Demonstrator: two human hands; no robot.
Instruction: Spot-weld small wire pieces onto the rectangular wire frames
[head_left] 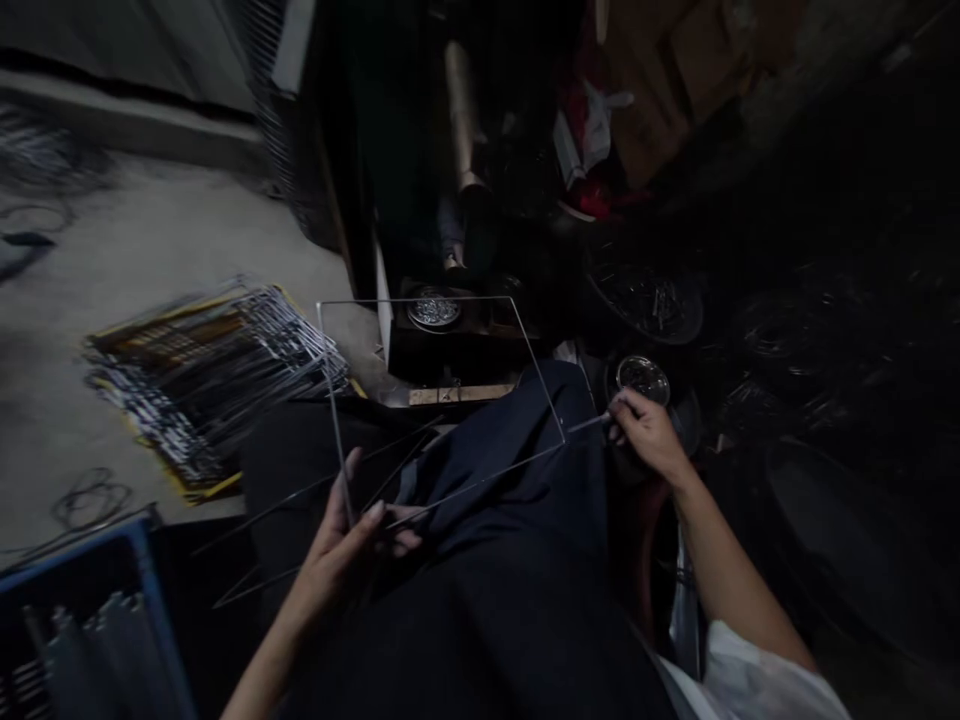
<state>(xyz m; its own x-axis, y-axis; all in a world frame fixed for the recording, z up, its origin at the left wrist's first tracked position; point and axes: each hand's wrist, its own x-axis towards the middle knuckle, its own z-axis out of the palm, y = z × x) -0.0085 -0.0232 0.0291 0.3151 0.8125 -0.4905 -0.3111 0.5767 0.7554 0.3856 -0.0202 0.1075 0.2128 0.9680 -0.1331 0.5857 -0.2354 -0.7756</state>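
A thin rectangular metal wire frame (537, 366) stretches over my lap. My left hand (345, 535) grips it at its near left corner, thumb and fingers closed around the wire. My right hand (649, 432) pinches a short thin metal rod (589, 424), which points left at the frame's near right corner. Whether the rod touches that corner, I cannot tell. Beyond my right hand is a round metal bowl (643, 378) with small shiny pieces inside. More thin wires (300, 492) cross the dark area around my left hand.
On the floor at left lies a stack of wire frames (217, 380) with yellow edging. A blue crate (150, 590) holding metal strips stands at the lower left. Ahead are a machine (450, 365) with a dish of small metal parts (433, 310) and a dark basin (645, 295).
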